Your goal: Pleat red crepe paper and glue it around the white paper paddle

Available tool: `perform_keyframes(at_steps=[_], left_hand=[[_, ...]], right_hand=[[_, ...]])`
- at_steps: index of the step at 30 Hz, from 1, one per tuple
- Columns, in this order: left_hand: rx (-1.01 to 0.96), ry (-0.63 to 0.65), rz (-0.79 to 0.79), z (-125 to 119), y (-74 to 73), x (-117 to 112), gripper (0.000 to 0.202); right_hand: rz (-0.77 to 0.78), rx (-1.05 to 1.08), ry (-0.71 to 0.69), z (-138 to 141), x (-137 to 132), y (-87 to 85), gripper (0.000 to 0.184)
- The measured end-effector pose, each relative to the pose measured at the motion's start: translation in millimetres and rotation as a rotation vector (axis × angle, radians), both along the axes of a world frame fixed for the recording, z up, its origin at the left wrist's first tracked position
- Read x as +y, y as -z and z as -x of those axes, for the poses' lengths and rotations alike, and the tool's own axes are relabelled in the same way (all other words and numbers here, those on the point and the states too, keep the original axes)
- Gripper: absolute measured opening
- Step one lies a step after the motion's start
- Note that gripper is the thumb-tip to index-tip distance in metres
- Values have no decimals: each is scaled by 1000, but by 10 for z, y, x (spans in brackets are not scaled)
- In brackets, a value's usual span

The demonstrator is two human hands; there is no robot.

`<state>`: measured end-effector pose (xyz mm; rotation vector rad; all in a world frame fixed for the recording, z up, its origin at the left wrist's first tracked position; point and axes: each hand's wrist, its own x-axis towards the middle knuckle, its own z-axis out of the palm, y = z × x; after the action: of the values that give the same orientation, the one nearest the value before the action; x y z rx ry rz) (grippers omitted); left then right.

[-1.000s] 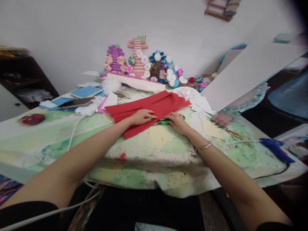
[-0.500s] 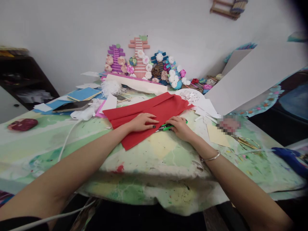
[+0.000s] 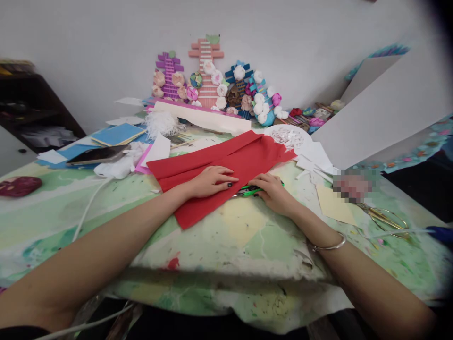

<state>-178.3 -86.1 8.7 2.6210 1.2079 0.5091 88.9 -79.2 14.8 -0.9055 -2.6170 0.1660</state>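
A folded red sheet (image 3: pixel 215 163), crepe paper or cloth by its look, lies across the middle of the table with a ragged far-right end. My left hand (image 3: pixel 212 182) rests flat on it, fingers stretched out to the right and holding nothing. At the sheet's lower right edge, my right hand (image 3: pixel 271 191) is closed palm-down around green-handled scissors (image 3: pixel 249 191). Their metal end points left and meets the red edge; fingers hide much of the handles, and I cannot tell how far the blades are apart.
Behind the sheet are a long cream strip (image 3: pixel 201 116), shredded white paper (image 3: pixel 163 125) and a white plate (image 3: pixel 306 137) of small rolled pieces. Gold-handled scissors (image 3: pixel 385 219) and a yellow paper (image 3: pixel 334 203) lie right; a white cable (image 3: pixel 90 208) runs left. Flower-decorated crafts (image 3: pixel 207 71) lean on the wall.
The camera view has tilted down and come slightly closer. Both hands keep nearly the same places on the red sheet, the right one still gripping the scissors at its edge.
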Motion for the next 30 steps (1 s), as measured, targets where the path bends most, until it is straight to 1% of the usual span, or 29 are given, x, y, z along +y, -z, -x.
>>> perform_keyframes(at_steps=[5, 12, 18, 30], left_hand=[[-6, 19, -10, 10, 24, 30, 36], [7, 8, -22, -8, -6, -20, 36], [-3, 14, -13, -7, -5, -9, 37], [-6, 16, -12, -3, -3, -2, 37]], right_hand=[[3, 28, -38, 22, -30, -13, 37], [-11, 13, -52, 38, -52, -4, 40], [-1, 39, -93, 34, -42, -5, 39], [-38, 41, -76, 35, -66, -4, 38]])
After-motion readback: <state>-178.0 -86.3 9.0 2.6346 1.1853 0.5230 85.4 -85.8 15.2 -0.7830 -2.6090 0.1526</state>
